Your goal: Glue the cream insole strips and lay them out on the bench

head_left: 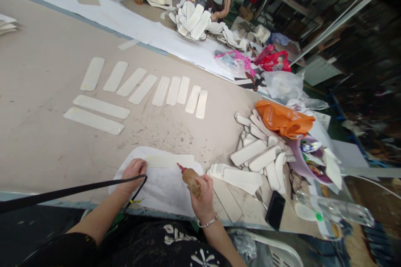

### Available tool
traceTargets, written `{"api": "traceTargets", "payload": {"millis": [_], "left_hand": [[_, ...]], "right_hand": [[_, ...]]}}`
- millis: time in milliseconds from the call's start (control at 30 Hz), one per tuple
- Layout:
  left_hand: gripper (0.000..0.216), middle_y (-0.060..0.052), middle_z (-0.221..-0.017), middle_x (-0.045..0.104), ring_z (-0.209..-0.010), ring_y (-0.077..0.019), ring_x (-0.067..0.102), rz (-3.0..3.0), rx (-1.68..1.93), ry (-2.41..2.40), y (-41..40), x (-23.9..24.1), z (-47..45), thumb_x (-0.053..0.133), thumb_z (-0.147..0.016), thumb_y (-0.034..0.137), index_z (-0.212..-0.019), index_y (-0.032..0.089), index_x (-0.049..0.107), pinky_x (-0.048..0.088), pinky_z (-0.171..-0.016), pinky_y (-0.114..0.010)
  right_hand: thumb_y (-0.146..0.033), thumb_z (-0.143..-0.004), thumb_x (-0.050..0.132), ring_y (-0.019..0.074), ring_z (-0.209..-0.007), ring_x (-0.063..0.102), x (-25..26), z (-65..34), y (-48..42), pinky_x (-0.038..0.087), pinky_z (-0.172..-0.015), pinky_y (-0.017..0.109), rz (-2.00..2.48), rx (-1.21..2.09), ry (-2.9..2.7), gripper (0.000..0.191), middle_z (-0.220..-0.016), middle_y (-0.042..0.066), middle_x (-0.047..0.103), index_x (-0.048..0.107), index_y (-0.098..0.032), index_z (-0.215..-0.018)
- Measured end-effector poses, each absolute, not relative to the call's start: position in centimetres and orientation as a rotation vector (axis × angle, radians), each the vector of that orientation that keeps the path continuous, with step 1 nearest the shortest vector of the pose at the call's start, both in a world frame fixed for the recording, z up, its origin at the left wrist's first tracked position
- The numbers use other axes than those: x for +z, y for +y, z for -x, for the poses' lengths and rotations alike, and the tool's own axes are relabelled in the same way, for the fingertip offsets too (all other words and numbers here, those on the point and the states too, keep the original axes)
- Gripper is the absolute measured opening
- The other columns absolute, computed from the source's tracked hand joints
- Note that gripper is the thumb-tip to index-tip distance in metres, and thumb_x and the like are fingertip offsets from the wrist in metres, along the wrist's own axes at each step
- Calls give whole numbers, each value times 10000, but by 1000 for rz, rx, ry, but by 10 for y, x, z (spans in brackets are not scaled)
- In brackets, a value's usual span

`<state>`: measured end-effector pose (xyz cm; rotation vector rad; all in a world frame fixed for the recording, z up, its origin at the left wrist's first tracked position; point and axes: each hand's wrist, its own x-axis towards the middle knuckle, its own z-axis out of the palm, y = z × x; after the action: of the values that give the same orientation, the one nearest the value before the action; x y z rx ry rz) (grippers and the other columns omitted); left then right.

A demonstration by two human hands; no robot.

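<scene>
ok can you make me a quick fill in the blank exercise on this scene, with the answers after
1. The person's right hand holds a brown squeeze bottle whose tip is coloured ____.
2. A flat off-white strip on the white sheet has the left hand at its ____ end.
3. Below the left part of the row of nine flat off-white strips, ____ similar strips lie nearly parallel.
4. A silver-coloured bracelet circles the person's ____ wrist.

Missing words: red; left; two; right
</scene>
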<state>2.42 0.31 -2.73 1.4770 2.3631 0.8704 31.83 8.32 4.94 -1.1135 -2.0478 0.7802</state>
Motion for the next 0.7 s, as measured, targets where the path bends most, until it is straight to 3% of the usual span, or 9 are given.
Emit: {"api": "traceTargets", "payload": {"millis": [333, 700], "left_hand": [[148, -62, -855, 614, -801, -187, 606, -1380, 828, 2338, 2, -21, -26, 434, -834, 281, -844, 213, 565, 510, -729, -315], [219, -85, -915, 641, -809, -196, 627, -1335, 855, 2364, -2, -37, -24, 451, -819, 260, -998, 199, 561, 527, -701, -323]], "right_hand": [[-59, -753, 576, 219, -1005, 483, 52, -240, 92, 506, -854, 406, 769, 888, -2187, 511, -1099, 80, 429, 488, -246, -1221], [-50, -728, 530, 224, -1019, 447, 43, -226, 88, 493, -876, 411, 719, 910, -2287, 524, -1120, 80, 402, 500, -244, -1213]]}}
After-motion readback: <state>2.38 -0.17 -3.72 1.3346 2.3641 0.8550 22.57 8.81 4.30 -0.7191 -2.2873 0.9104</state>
